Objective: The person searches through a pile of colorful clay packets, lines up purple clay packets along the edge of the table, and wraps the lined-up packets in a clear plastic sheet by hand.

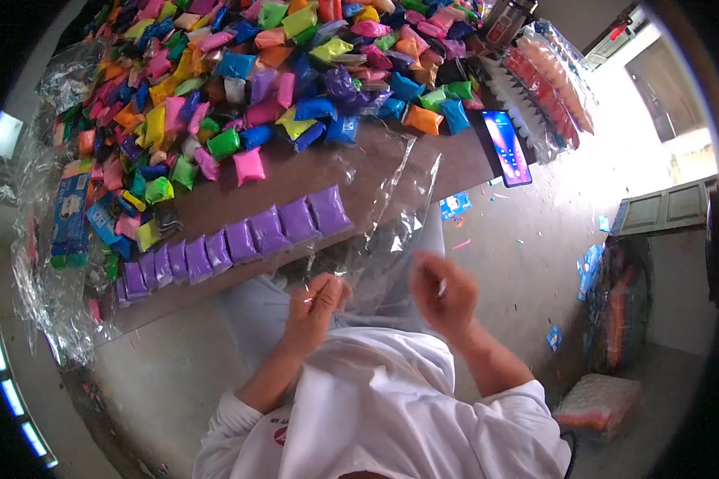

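My left hand (319,305) is closed in a pinch on the edge of a clear plastic bag (383,231), in front of the table's near edge. My right hand (444,294) is blurred and curled at the bag's right side; what its fingers hold, if anything, is too smeared to tell. The bag's upper part lies over the table edge. To its left, a slanting row of several purple packets (270,230) lies along the near edge of the brown table (295,177).
A large heap of colourful packets (256,80) covers the table's far side. A lit phone (506,148) lies at the right edge, near filled clear bags (547,80) and a dark cup (506,20). Crumpled plastic (36,263) hangs at the left. Blue wrappers (591,267) lie on the floor.
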Demonstrator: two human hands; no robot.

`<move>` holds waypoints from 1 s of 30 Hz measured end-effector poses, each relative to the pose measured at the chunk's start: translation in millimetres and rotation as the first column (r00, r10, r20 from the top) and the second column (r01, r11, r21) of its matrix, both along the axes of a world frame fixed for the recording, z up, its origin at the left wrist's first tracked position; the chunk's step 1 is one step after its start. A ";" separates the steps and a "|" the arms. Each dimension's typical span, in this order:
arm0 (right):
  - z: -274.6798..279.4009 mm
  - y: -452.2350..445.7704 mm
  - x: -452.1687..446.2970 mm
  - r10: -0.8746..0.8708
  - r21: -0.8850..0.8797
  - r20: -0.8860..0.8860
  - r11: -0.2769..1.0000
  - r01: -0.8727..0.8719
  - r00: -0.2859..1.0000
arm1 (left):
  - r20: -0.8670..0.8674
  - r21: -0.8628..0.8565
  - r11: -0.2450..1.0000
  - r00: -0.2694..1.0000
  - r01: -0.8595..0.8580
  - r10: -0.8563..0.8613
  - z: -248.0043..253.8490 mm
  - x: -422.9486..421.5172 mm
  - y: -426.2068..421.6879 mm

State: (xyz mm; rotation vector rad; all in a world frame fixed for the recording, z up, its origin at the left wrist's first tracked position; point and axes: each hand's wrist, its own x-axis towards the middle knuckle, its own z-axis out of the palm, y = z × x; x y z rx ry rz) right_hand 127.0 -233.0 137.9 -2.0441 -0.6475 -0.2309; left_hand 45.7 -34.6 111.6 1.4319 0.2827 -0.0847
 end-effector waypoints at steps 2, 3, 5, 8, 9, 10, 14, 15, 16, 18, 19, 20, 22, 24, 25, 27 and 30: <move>11.5 -0.2 40.3 -0.176 -0.005 0.046 0.984 0.176 0.983 | 0.029 0.002 1.000 0.999 0.020 -0.020 -2.1 -1.3 0.5; 16.6 1.5 59.3 -0.223 -0.018 0.010 0.975 0.224 0.975 | 0.034 0.061 0.997 0.998 0.048 -0.050 -0.6 -1.7 0.0; 24.8 8.5 92.2 -0.264 -0.031 -0.024 0.964 0.263 0.964 | 0.039 0.122 0.990 0.997 0.069 -0.074 -0.2 -3.1 -1.4; 29.7 20.9 129.7 -0.267 -0.206 0.097 0.937 0.282 0.959 | 0.074 0.215 0.975 0.995 0.046 -0.064 -0.4 -4.6 -2.5; 28.6 24.2 139.8 -0.252 -0.345 0.161 0.892 0.293 0.954 | 0.087 0.295 0.953 0.992 0.065 -0.095 1.1 -3.9 -1.8; 28.1 27.4 149.2 -0.227 -0.474 0.223 0.824 0.309 0.948 | 0.097 0.372 0.925 0.987 0.083 -0.127 1.9 -3.4 -1.1; 22.4 28.7 183.2 -0.117 -0.777 0.068 0.617 0.126 0.991 | 0.102 0.417 0.908 0.990 0.050 -0.102 -9.9 -8.4 -0.6; 23.2 26.1 186.3 -0.114 -0.778 0.070 0.616 0.125 0.991 | 0.120 0.418 0.908 0.990 0.014 -0.070 -12.7 -9.1 -0.2; 25.3 24.0 188.3 -0.053 -0.799 -0.018 0.601 0.017 0.998 | 0.138 0.418 0.908 0.990 -0.023 -0.038 -14.1 -9.9 0.5; 34.2 21.3 186.9 0.008 -0.812 -0.111 0.576 -0.095 0.994 | 0.108 0.414 0.910 0.994 -0.031 -0.015 -4.0 -9.7 5.8; 41.7 18.5 183.6 0.004 -0.766 -0.150 0.631 -0.119 0.989 | 0.079 0.410 0.911 0.997 -0.037 0.004 -0.5 -9.1 9.1; 47.5 16.4 179.5 0.002 -0.716 -0.188 0.684 -0.139 0.982 | 0.080 0.409 0.912 0.997 -0.039 0.007 -0.8 -8.9 13.1; 53.1 12.6 165.9 -0.039 -0.684 -0.145 0.726 -0.072 0.989 | 0.089 0.336 0.935 0.992 -0.110 0.085 -1.2 -10.0 19.8; 63.1 9.7 148.3 0.008 -0.436 0.006 0.900 -0.005 1.000 | 0.092 0.299 0.938 0.983 -0.177 0.156 -4.6 -9.9 22.0; 69.7 10.0 138.3 0.010 -0.436 0.008 0.900 -0.005 1.000 | 0.111 0.308 0.930 0.978 -0.202 0.175 -4.3 -10.5 26.8; 82.8 13.7 118.2 -0.069 -0.249 0.028 0.966 0.074 0.997 | 0.132 0.317 0.920 0.971 -0.232 0.200 -3.0 -12.6 37.3; 88.5 18.7 94.1 -0.171 -0.105 0.068 0.978 0.178 0.983 | 0.070 0.355 0.894 0.961 -0.274 0.267 5.6 -13.9 48.2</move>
